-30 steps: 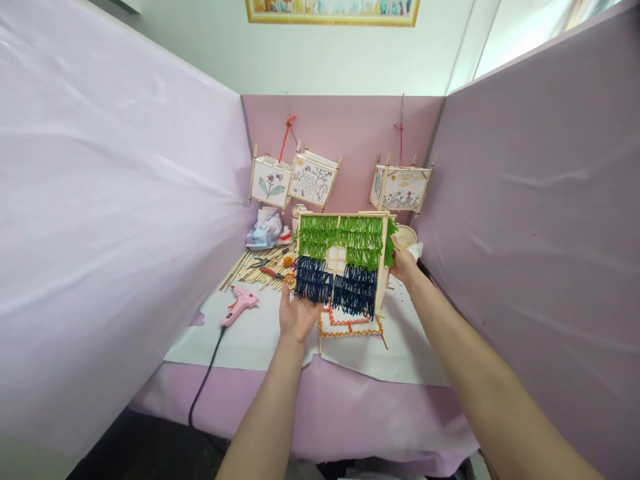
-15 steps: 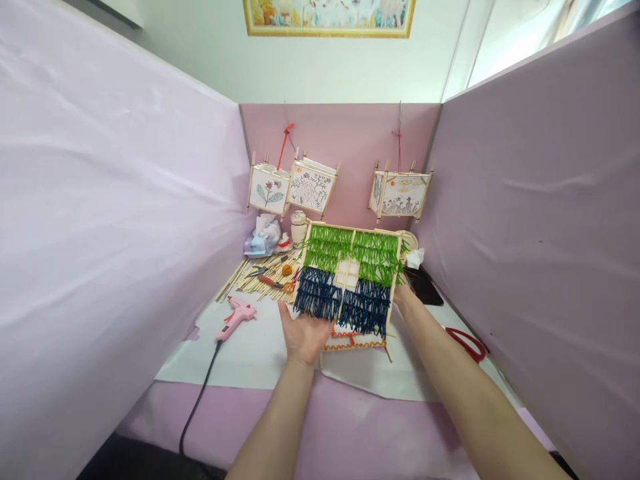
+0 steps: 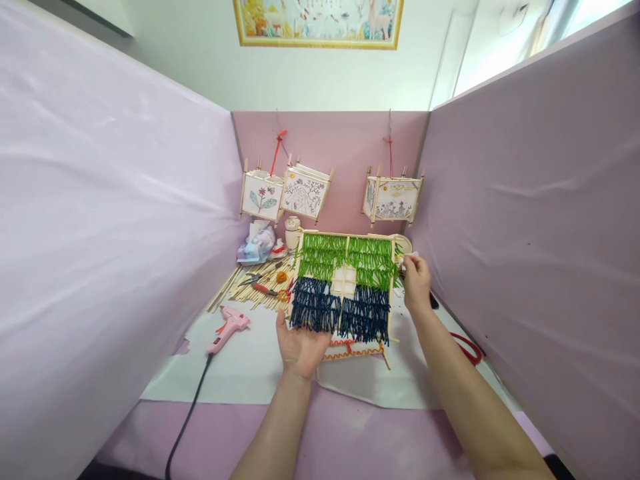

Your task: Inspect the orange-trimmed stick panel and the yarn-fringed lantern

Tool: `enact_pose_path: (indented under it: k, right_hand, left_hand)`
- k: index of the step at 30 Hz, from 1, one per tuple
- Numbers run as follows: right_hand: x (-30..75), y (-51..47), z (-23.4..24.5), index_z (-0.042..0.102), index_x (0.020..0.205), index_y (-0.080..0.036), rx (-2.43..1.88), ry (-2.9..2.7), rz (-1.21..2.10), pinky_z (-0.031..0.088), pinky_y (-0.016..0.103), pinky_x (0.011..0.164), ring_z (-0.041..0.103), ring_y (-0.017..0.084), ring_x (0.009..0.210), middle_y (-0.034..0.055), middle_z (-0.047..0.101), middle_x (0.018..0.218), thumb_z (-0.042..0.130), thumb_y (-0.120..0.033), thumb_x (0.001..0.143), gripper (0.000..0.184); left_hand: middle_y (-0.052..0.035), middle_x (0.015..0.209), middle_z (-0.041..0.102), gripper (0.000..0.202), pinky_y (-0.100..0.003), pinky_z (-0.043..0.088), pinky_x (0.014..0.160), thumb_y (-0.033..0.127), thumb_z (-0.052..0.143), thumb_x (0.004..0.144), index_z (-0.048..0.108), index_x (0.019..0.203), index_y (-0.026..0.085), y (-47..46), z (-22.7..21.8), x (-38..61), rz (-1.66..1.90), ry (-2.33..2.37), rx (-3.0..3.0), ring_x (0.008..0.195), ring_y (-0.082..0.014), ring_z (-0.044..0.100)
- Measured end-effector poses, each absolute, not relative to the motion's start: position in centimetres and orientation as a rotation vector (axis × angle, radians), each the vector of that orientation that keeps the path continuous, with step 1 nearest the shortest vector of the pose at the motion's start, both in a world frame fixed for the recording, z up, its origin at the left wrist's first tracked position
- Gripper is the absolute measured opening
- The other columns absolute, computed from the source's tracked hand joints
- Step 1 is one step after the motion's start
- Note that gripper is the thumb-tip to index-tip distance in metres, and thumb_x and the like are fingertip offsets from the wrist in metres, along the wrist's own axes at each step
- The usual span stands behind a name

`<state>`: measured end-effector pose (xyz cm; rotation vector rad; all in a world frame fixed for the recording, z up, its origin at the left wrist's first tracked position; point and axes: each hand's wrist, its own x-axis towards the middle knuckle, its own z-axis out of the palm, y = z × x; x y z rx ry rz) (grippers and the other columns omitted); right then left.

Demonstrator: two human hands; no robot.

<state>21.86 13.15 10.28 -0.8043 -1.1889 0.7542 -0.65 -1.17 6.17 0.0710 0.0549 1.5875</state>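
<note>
In the head view, your yarn-fringed stick panel [image 3: 344, 288] faces you just above the middle of the desk [image 3: 320, 433], its green fringe on the upper half and its navy fringe on the lower, around a small window of pale sticks. Your left hand [image 3: 300, 347] is open, palm toward you, with its fingers against the navy yarn at the panel's lower edge. Your right hand [image 3: 416, 283] is beside the panel's right edge, its fingers pinched on a small white tissue [image 3: 407, 260]. Below the panel sits a stick frame with orange zigzag trim [image 3: 355, 351]. White paper [image 3: 170, 380] covers the pink desk, and on it lie a pink glue gun [image 3: 227, 330] with a black cord [image 3: 189, 417], loose craft sticks [image 3: 250, 288], orange-handled scissors [image 3: 286, 295] and a red loop [image 3: 467, 349]. Three drawn stick-framed panels [image 3: 303, 193] hang on the pink back wall, with a framed picture [image 3: 317, 23] on the wall above and lilac side screens [image 3: 525, 267] on either side. The panel's long axis runs left to right, nearly level, and its top edge points away from you.
</note>
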Motion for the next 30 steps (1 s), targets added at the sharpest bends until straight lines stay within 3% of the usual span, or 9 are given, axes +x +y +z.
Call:
enact_pose_path:
  k: [2,5,10,16,30]
  right_hand:
    - [22.5,10.5,12.0,0.058,0.096,-0.024,-0.848,-1.184,0.421,0.046,0.034,0.080,0.058,0.020,0.093,0.0026,0.061,0.097,0.060,-0.045,0.083,0.025]
    - [22.3,6.1,14.6,0.063,0.099,-0.025,-0.775,-1.681,-0.072,0.036,0.046,0.098,0.052,0.027,0.111,0.0071,0.060,0.113,0.069,-0.036,0.080,0.023]
    - [20.8,3.9,15.9,0.067,0.106,-0.026,-0.842,-2.096,-0.407,0.031,0.048,0.094,0.046,0.031,0.112,0.0095,0.058,0.118,0.075,-0.040,0.078,0.033]
    - [20.0,5.5,15.9,0.070,0.089,-0.024,-0.875,-2.039,-0.487,0.028,0.043,0.087,0.049,0.026,0.099,0.0064,0.064,0.099,0.062,-0.036,0.090,0.015]
    - [20.0,6.8,17.7,0.067,0.079,-0.022,-0.986,-1.922,-0.407,0.028,0.041,0.080,0.048,0.026,0.095,0.0050,0.065,0.091,0.059,-0.032,0.093,0.018]
  left_hand:
    - [-0.0079,0.112,0.073,0.037,-0.046,0.039,0.108,0.049,0.053,0.088,0.073,0.106,0.023,-1.2,6.3,-0.6,1.598,0.066,0.058,0.114,-0.0248,0.063]
    - [-0.0074,0.114,0.072,0.038,-0.045,0.038,0.108,0.050,0.052,0.089,0.072,0.109,0.024,-1.2,6.4,-0.4,1.614,0.069,0.098,0.116,-0.0242,0.062]
    - [-0.0079,0.118,0.071,0.040,-0.047,0.038,0.109,0.051,0.053,0.089,0.071,0.113,0.024,-1.3,6.5,-0.3,1.618,0.076,0.138,0.119,-0.0255,0.060]
    - [-0.0085,0.116,0.071,0.040,-0.047,0.039,0.108,0.050,0.052,0.090,0.071,0.111,0.024,-1.1,6.3,-0.5,1.601,0.071,0.115,0.118,-0.0261,0.061]
    - [-0.0077,0.121,0.069,0.039,-0.046,0.040,0.106,0.052,0.053,0.088,0.071,0.110,0.025,-1.1,6.4,-0.4,1.615,0.096,0.111,0.122,-0.0270,0.057]
